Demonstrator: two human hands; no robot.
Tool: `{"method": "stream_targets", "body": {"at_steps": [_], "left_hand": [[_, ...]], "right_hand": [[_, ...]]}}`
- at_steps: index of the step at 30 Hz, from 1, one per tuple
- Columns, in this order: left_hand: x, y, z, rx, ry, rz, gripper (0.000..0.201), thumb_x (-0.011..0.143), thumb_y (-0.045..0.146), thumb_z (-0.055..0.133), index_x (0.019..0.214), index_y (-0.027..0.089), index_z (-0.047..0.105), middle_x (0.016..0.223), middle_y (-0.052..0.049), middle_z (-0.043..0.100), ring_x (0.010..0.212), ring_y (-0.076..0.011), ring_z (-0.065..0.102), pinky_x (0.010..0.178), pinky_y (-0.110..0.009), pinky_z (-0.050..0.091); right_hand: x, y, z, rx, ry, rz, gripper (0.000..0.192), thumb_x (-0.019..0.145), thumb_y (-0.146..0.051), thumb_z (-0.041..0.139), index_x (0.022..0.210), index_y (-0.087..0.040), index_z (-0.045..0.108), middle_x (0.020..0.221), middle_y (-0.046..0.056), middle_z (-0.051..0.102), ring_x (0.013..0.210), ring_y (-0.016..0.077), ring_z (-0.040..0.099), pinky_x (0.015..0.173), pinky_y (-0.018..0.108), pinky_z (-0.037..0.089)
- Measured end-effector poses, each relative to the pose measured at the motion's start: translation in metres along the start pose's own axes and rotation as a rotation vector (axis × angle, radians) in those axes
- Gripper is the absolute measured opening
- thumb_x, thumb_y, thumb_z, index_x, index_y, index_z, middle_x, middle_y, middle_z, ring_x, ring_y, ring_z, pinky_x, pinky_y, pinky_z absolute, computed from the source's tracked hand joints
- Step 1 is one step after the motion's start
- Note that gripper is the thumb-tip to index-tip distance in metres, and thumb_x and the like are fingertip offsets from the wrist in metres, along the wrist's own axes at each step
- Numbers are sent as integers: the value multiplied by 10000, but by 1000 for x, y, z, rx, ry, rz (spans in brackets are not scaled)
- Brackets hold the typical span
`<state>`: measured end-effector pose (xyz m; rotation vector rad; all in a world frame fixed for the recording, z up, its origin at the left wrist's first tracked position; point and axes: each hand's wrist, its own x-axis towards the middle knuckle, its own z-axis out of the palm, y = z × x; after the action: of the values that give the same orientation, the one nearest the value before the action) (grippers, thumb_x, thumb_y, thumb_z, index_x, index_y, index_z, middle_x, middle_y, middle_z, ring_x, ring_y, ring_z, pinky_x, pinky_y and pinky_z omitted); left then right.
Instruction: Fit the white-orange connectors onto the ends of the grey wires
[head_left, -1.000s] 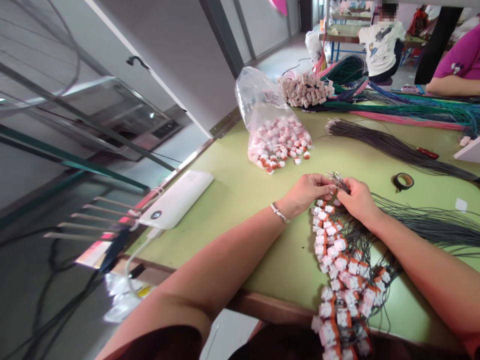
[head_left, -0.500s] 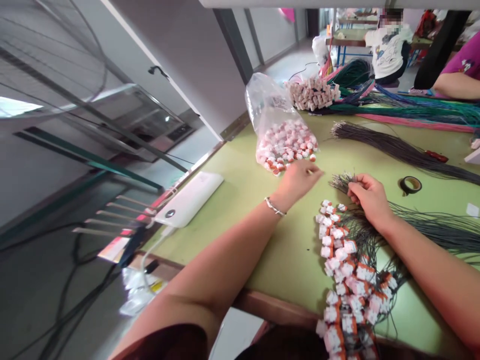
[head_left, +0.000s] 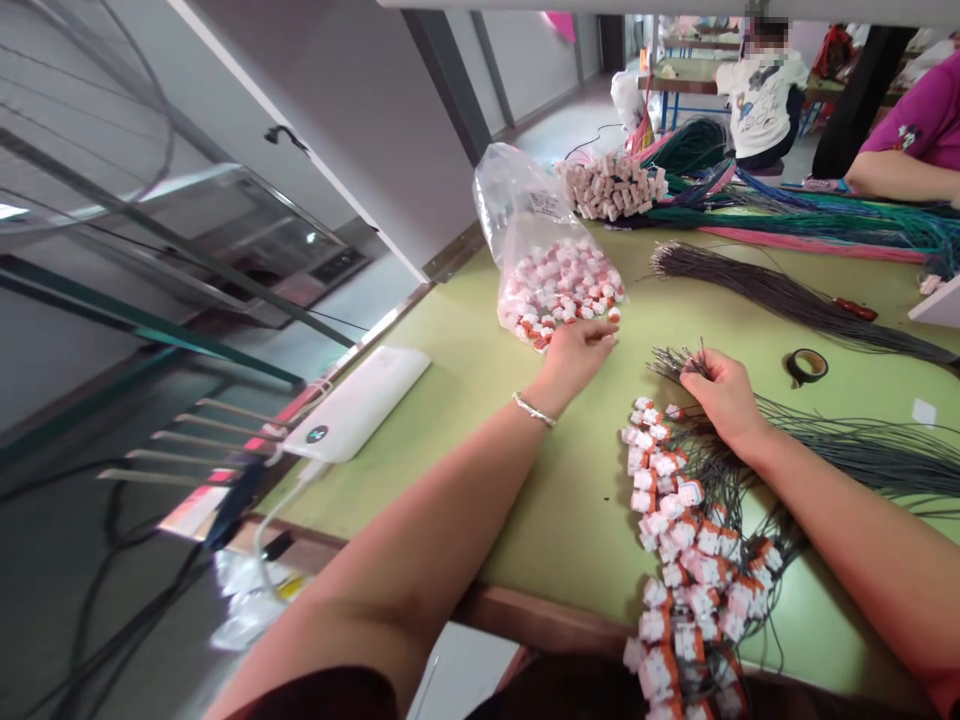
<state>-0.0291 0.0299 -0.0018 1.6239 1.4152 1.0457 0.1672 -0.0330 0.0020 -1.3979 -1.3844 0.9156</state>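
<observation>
My right hand (head_left: 724, 395) is closed around a bundle of thin dark wires. Their bare-looking metal tips (head_left: 669, 362) fan out to the left past the thumb. At the mouth of a clear plastic bag (head_left: 517, 215), my left hand (head_left: 577, 358) is held low with loosely bent fingers. A small gap shows between thumb and fingers, and I see nothing in it. One loose white-and-orange connector (head_left: 613, 314) lies just beyond these fingertips. Several more connectors (head_left: 566, 280) fill the bag. Below my right hand, a long pile of wired white-and-orange connectors (head_left: 679, 530) hangs over the front edge.
Behind my right hand lie a roll of black tape (head_left: 807, 367) and a dark wire bundle (head_left: 735, 280). A white power bank (head_left: 360, 400) with a cable sits at the left edge. Coloured wires (head_left: 795, 215) stretch across the back, where a person in purple (head_left: 911, 140) sits.
My left hand has drawn slightly back towards the bag and away from the wire tips. My right hand keeps hold of the wires. The whole view has shifted a little.
</observation>
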Motion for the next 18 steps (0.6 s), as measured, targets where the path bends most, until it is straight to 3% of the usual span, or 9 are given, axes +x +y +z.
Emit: {"method": "stream_targets", "body": {"at_steps": [2, 5, 8, 12, 18], "left_hand": [[-11, 10, 4, -341, -102, -167, 243, 797, 167, 623, 1038, 134, 620, 794, -46, 679, 673, -132, 632, 671, -274, 515], [-23, 24, 11, -613, -268, -331, 134, 815, 133, 622, 945, 103, 624, 759, -51, 678, 592, -81, 613, 575, -190, 488], [-28, 29, 15, -748, -350, -436, 80, 812, 42, 595, 847, 71, 660, 765, -59, 680, 599, -54, 610, 629, -159, 506], [-27, 26, 17, -891, -347, -465, 100, 809, 20, 590, 809, 61, 682, 804, -64, 685, 663, -63, 632, 704, -163, 527], [-27, 23, 18, -897, -363, -509, 147, 783, -23, 589, 837, 64, 694, 769, -53, 691, 647, -67, 639, 694, -157, 533]], "right_hand": [[0, 0, 0, 15, 1, -4, 119, 643, -291, 556, 601, -189, 512, 558, -43, 437, 577, 113, 381, 568, 254, 321], [-2, -2, 1, 55, -17, 2, 150, 658, -319, 581, 617, -178, 553, 575, -34, 479, 590, 117, 409, 578, 256, 335], [-3, -3, 1, 87, -24, 9, 190, 680, -356, 598, 644, -170, 597, 599, -22, 529, 606, 124, 444, 594, 261, 355], [-3, -4, 0, 104, -34, -10, 206, 684, -368, 618, 650, -166, 627, 616, -14, 557, 622, 129, 462, 613, 267, 366], [-3, -5, -1, 190, -56, 53, 217, 679, -378, 610, 634, -167, 631, 578, -20, 527, 587, 122, 442, 587, 264, 363]]}}
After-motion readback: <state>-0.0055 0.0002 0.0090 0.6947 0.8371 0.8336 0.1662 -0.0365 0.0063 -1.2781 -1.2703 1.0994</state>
